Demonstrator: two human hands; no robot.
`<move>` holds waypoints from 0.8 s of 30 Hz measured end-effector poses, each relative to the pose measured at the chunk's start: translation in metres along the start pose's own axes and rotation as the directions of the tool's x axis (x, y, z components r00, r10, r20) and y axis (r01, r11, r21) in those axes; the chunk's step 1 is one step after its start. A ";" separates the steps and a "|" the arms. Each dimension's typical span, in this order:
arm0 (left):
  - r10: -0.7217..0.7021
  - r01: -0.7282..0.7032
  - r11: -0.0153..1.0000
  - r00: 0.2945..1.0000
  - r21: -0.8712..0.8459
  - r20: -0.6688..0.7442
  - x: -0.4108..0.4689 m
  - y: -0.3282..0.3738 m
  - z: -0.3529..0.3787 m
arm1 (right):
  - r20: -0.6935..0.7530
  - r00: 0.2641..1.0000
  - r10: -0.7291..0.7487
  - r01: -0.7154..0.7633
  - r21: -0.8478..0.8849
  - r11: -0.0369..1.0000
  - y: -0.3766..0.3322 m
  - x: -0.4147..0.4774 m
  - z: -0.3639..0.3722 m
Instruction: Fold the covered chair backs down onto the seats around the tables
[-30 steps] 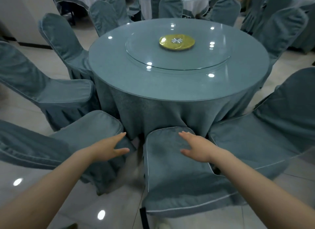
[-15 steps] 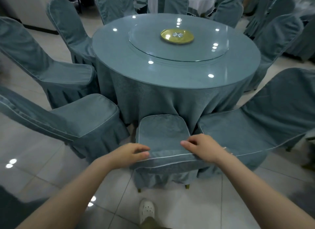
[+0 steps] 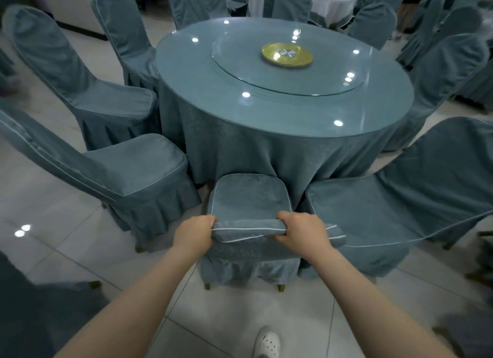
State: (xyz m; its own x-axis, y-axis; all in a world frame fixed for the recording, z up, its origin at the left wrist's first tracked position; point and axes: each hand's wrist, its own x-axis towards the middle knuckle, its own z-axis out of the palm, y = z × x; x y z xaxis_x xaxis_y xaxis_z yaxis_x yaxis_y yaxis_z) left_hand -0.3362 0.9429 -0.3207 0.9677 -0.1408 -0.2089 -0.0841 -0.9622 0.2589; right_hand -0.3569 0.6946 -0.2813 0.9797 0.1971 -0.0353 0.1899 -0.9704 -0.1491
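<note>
head view: your left hand (image 3: pixel 196 233) and right hand (image 3: pixel 300 231) each have fingers curled tight round the near white-piped edge of the teal fabric-covered chair (image 3: pixel 248 197), one at each end. that chair sits straight ahead, close against the draped cloth of the round glass-topped teal table (image 3: pixel 266 112), between the left neighbouring chair (image 3: pixel 138 168) and the right neighbouring chair (image 3: pixel 373 205). a white perforated shoe (image 3: pixel 266 341) shows below.

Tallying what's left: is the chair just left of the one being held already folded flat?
No: the left chair has its back raised behind the seat, unlike the folded chair.
</note>
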 end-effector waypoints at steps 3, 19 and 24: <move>0.012 -0.012 0.998 1.000 0.054 -0.001 0.006 -0.001 -0.003 | -0.020 0.999 -0.028 0.028 -0.009 1.000 0.003 0.002 0.001; -0.005 -0.004 0.995 0.997 0.100 0.083 -0.025 -0.040 -0.021 | -0.080 0.995 -0.063 0.066 0.032 0.997 -0.046 -0.016 0.024; 0.042 -0.024 0.986 0.994 -0.165 0.106 -0.042 -0.030 -0.029 | 0.003 0.992 -0.129 0.125 0.237 0.963 -0.036 -0.026 0.007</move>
State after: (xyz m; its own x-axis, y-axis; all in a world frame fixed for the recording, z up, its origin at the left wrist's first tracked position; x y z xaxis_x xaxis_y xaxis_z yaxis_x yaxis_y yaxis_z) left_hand -0.3679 0.9844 -0.2926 0.9328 -0.2047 -0.2966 -0.0667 -0.9069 0.4160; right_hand -0.3896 0.7251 -0.2825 0.9467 0.3215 -0.0188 0.2903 -0.8771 -0.3826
